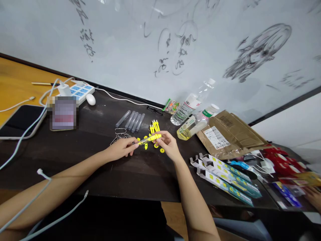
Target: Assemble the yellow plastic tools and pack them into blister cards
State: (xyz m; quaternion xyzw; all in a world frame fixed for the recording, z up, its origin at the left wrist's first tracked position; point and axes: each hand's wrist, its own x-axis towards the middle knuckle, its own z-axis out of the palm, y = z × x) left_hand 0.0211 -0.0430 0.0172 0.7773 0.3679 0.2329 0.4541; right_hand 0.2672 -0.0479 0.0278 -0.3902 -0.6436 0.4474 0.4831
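Observation:
In the head view, my left hand [123,147] pinches one end of a clear tube with yellow parts [149,138]. Fingers of my right hand [168,143] close on its yellow end. The tube is held tilted just above the dark table [140,174]. Close behind my right hand lie several yellow pieces with pale rods [155,125]. Small yellow parts, among them a yellow ring [162,150], are scattered under the tube. Several empty clear tubes [134,121] lie side by side farther back. Bent metal wire hooks [120,134] are next to my left hand, partly covered by it.
Two bottles [185,112] and a cardboard parcel [227,134] stand or lie at back right. Open long boxes [225,177] lie right of my arm. At left are a power strip [81,91], a tablet [21,120] and white cables. Another person's hand [313,197] shows at far right.

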